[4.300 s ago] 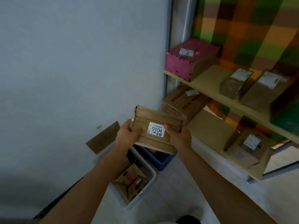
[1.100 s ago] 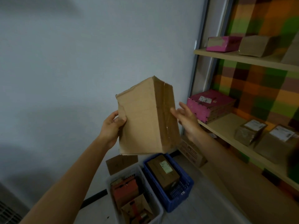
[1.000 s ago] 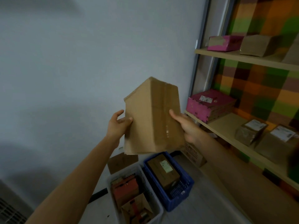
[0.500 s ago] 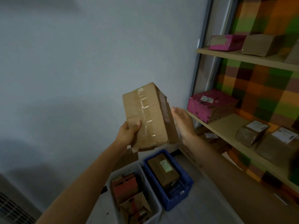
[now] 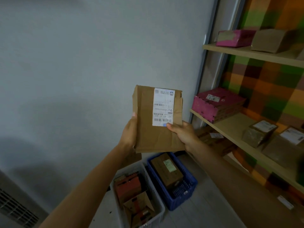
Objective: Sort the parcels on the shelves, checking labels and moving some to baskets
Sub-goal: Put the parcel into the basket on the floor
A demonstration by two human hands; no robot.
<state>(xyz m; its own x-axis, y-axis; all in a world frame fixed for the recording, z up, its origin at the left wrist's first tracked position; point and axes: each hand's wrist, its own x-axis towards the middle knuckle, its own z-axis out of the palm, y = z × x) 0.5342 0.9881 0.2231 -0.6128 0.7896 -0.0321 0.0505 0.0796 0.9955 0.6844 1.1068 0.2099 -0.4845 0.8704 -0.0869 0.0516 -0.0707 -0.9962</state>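
Brown parcel (image 5: 158, 132): held upright in mid-air, left of shelf (image 5: 233, 127), above blue basket (image 5: 181, 201) and white basket (image 5: 160, 209). Gripped at left edge by left hand (image 5: 130, 132), at lower right by right hand (image 5: 182, 134), thumb on label (image 5: 162, 106). Step judged: label check. Next: choice of shelf or basket.
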